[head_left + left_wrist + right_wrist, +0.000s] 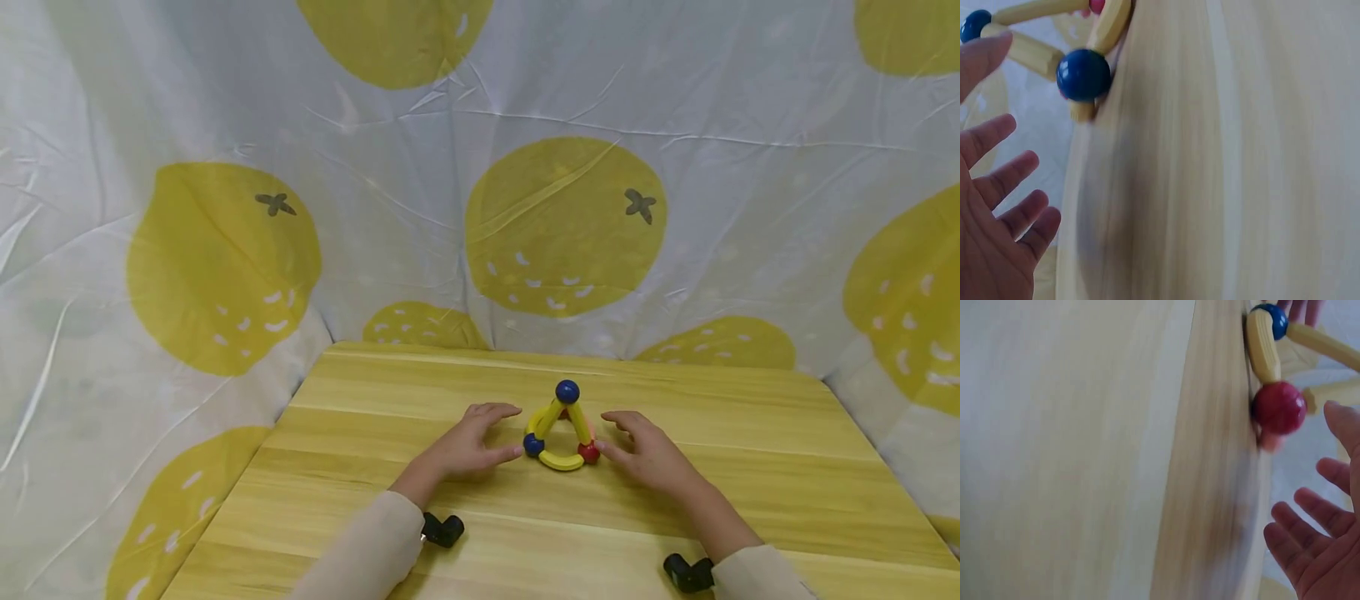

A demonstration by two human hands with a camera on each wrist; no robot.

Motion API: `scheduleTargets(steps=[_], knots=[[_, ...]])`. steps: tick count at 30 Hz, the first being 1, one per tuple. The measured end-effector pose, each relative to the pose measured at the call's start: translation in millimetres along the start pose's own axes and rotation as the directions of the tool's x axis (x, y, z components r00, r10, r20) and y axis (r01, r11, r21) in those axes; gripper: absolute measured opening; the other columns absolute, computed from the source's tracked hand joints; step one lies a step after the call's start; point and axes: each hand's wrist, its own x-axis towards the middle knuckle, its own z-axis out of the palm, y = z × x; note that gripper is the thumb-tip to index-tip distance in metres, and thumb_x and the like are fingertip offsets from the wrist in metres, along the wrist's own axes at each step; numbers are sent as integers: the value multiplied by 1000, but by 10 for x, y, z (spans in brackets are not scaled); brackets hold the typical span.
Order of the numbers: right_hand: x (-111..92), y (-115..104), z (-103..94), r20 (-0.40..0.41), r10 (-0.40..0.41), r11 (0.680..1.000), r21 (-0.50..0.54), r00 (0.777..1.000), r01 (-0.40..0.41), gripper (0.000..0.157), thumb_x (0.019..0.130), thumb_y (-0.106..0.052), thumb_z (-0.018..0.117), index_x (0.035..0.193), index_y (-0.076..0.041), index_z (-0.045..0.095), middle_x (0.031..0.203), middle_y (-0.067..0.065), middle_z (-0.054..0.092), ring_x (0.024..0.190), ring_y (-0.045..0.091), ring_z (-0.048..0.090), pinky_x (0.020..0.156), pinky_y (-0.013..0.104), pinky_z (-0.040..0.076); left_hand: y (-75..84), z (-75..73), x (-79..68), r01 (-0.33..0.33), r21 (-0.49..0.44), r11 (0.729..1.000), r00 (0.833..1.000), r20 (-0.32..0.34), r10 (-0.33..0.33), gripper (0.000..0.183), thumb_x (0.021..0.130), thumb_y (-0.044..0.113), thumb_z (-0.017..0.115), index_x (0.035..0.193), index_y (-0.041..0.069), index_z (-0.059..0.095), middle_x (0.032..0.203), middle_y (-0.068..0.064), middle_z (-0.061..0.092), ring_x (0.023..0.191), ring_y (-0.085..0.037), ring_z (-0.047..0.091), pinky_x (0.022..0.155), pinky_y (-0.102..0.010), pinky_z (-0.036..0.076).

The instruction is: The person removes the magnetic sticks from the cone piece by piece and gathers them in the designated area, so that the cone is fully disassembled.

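A small pyramid of toy building rods and balls stands upright on the wooden table. Its top is a blue ball (567, 392), with straight yellow rods (550, 419) sloping down from it. At the base sit another blue ball (534, 445) on the left and a red ball (588, 452) on the right, joined in front by a curved yellow rod (561, 461). My left hand (474, 442) is beside the lower blue ball, fingers spread and holding nothing. On the other side, my right hand (647, 450) has its thumb tip close by the red ball (1279, 408), its fingers also spread.
The wooden table (315, 500) reaches back to a hanging white cloth (405, 192) printed with yellow fruit. Black devices (448, 531) stick out at both sleeve cuffs. More cloth hangs along the table's left and right sides.
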Motion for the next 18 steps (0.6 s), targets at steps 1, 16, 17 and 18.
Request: scheduleTargets(steps=[1,16,17,18], knots=[[3,-23,30,-5,1,1000,8,1000,-1,57,98,-39,68,142,-4,56,144,20,56,132,46,54,107,62,45,31,39,11,4,-22,1000,1000,-8,-4,67,95,52,68,151,22,49,158,-4,45,148,-29,38,118,-56,36],[-4,-204,324,-25,31,997,73,999,-29,27,96,-26,73,121,-14,70,143,11,58,137,40,52,113,62,39,210,472,82,-2,-183,983,983,-182,-32,42,96,29,72,132,9,66,122,-6,69,109,-20,66,95,-32,56],[-7,-208,327,-21,28,997,67,999,-27,27,96,-26,73,121,-14,70,142,10,59,136,39,53,112,62,40,211,489,82,2,-177,984,979,-199,-38,40,96,29,73,130,8,67,120,-7,69,106,-20,66,92,-32,57],[-10,-214,328,-18,27,998,62,999,-26,27,96,-26,73,120,-14,71,141,10,60,135,39,54,112,61,41,213,507,82,9,-170,985,976,-214,-46,38,95,28,74,127,8,69,118,-7,69,104,-19,66,90,-31,57]])
